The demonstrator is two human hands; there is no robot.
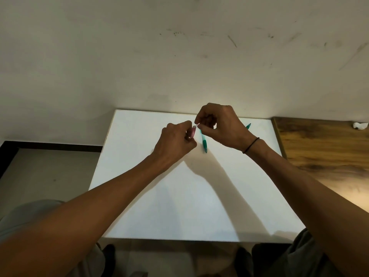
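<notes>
Left hand: fingers curled round pink pen, held above white table.
Right hand: fingertips pinch the pen's upper end (cap or tip, too small to tell).
Progress: probably mid-step; end piece neither clearly off nor seated.
Remaining: green pen and second green pen lie on the table, unheld.

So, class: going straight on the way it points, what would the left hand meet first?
Probably the right hand, pinching the tip of the pink pen the left hand holds; depth is unclear.
</notes>
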